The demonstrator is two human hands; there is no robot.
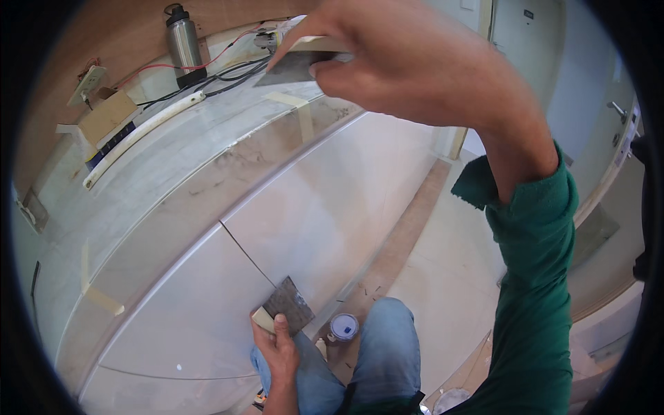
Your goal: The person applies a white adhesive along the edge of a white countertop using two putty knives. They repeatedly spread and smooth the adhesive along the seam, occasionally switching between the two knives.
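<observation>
My left hand (280,347), low in the view, grips a putty knife (290,306) by its cream handle. Smears mark its wide dark blade, which is in front of the white cabinet fronts (311,218). High up, my right hand (394,67) is closed around a second putty knife (295,67) with a cream handle and a grey blade. That blade appears over the marble countertop (171,140); whether it touches the stone I cannot tell. Strips of masking tape (306,122) run over the countertop's edge.
A steel bottle (184,49), black cables (233,75), an angle grinder (267,39), an opened cardboard box (109,119) and a white tube (145,137) lie along the counter's back. By my knees stand a round tub (343,328) and a small bottle (321,348). A door (596,119) is at right.
</observation>
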